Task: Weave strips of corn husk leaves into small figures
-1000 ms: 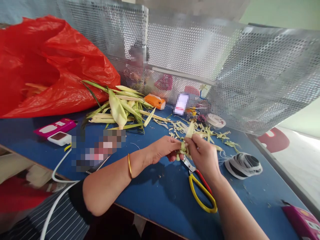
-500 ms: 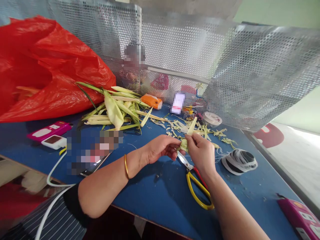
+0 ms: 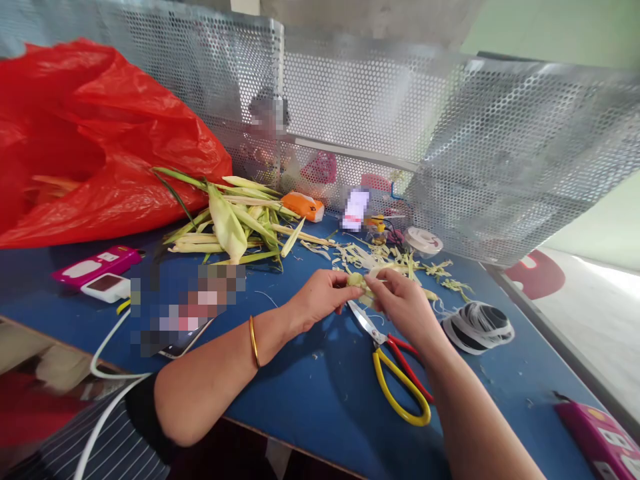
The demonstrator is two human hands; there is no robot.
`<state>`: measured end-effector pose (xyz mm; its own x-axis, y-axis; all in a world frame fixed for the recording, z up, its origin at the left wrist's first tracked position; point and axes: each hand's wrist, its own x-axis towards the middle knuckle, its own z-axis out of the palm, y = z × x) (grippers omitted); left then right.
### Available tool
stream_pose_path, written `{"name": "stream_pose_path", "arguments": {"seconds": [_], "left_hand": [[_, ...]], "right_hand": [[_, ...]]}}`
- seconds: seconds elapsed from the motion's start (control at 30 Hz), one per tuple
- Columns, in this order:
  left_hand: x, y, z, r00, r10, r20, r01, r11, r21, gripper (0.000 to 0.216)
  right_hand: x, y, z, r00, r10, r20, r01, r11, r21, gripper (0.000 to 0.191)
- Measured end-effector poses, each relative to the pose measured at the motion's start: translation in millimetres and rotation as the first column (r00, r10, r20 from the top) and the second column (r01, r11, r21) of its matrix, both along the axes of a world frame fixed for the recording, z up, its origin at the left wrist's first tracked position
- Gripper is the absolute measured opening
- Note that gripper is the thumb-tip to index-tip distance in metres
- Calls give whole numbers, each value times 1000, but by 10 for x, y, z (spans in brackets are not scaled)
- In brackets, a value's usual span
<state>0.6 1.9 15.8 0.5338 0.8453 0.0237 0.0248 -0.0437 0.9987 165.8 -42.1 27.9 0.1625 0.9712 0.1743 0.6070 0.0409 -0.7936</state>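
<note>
My left hand [image 3: 325,297], with a gold bangle at the wrist, pinches a small folded piece of pale green corn husk [image 3: 357,280] between thumb and fingers. On the other side of that piece, my right hand [image 3: 404,299] grips it too, thumb and forefinger together. Fingers cover part of the husk, so its full shape is hidden. Just below both hands lie scissors [image 3: 379,338] with one red and one yellow handle, flat on the blue table [image 3: 310,393]. Husk scraps [image 3: 400,260] are scattered behind the right hand. A spool of white thread [image 3: 477,327] lies right of it.
A heap of corn husks [image 3: 240,227] lies beside a large red plastic bag [image 3: 125,147]. Perforated metal panels [image 3: 350,87] edge the table's back. A phone [image 3: 187,337], a white cable [image 3: 107,377], an orange tissue pack [image 3: 303,207] and a tape roll [image 3: 423,241] are around.
The husk strip that stood upright above my right hand has come down and lies folded between both hands. My left fingers have closed onto the piece.
</note>
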Motion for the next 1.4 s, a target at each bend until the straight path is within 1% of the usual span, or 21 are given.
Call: {"name": "stream_pose_path", "arguments": {"seconds": [0.03, 0.1, 0.2, 0.27, 0.33, 0.4, 0.43, 0.47, 0.53, 0.57, 0.63, 0.7, 0.77, 0.87, 0.9, 0.93, 1.03, 1.07, 1.13, 1.27, 1.4], "left_hand": [[-13, 21, 12, 999, 32, 15, -32, 999, -21, 26], [-33, 59, 32, 994, 100, 32, -98, 993, -69, 27], [-53, 96, 59, 986, 167, 25, -162, 978, -134, 25], [-64, 102, 80, 988, 151, 31, -145, 978, -153, 22], [-77, 98, 102, 994, 101, 47, -93, 984, -150, 23], [-91, 86, 124, 996, 54, 67, -45, 990, -132, 27], [-95, 79, 135, 996, 41, 74, -32, 992, -125, 30], [-97, 72, 145, 996, 38, 82, -28, 992, -121, 31], [-89, 57, 165, 994, 55, 96, -43, 991, -128, 29], [-81, 51, 173, 992, 74, 103, -59, 988, -141, 26], [-59, 40, 185, 987, 110, 114, -89, 981, -173, 20], [-39, 33, 188, 986, 123, 112, -99, 975, -198, 19], [-27, 30, 178, 988, 123, 95, -103, 975, -199, 21], [-23, 32, 145, 989, 116, 90, -100, 981, -166, 26], [-23, 35, 133, 989, 114, 92, -99, 983, -155, 29], [-23, 38, 121, 989, 116, 93, -101, 984, -146, 31], [-20, 51, 98, 984, 156, 83, -145, 981, -125, 36], [-18, 55, 96, 981, 175, 82, -165, 979, -119, 36], [-14, 59, 100, 975, 201, 90, -191, 975, -109, 37], [-7, 48, 127, 975, 195, 104, -186, 978, -93, 39], [-4, 35, 141, 967, 217, 131, -205, 974, -99, 39]], "right_hand": [[25, -16, 34, 998, 62, -19, -62, 998, -21, 35], [73, -53, 107, 984, 162, -68, -165, 986, -32, 39], [125, -107, 204, 935, 274, -225, -286, 958, -23, 46], [140, -138, 245, 868, 335, -367, -363, 932, -9, 39], [139, -161, 258, 785, 368, -499, -424, 906, 0, 28], [124, -169, 242, 721, 359, -592, -440, 898, 8, 24], [114, -166, 224, 708, 346, -615, -421, 907, 25, 24], [103, -160, 202, 716, 335, -612, -383, 922, 56, 24], [81, -140, 153, 795, 304, -525, -265, 953, 150, 15], [69, -129, 130, 842, 281, -460, -206, 956, 209, 9], [42, -112, 96, 908, 234, -348, -115, 937, 330, 14], [3, -105, 84, 923, 206, -325, -52, 904, 424, 15], [-44, -105, 91, 887, 207, -412, 9, 886, 464, 15], [-101, -106, 112, 783, 203, -588, 82, 903, 421, 19], [-109, -106, 116, 772, 182, -609, 98, 912, 398, 21], [-110, -105, 118, 786, 152, -599, 107, 921, 375, 22], [-77, -104, 120, 902, 30, -431, 115, 945, 305, 30], [-59, -106, 124, 934, 8, -358, 98, 956, 277, 32], [-22, -109, 139, 972, 18, -232, 30, 979, 202, 33], [24, -103, 177, 985, 128, -120, -119, 990, 81, 33], [39, -87, 182, 977, 182, -110, -178, 983, 49, 33]]}}
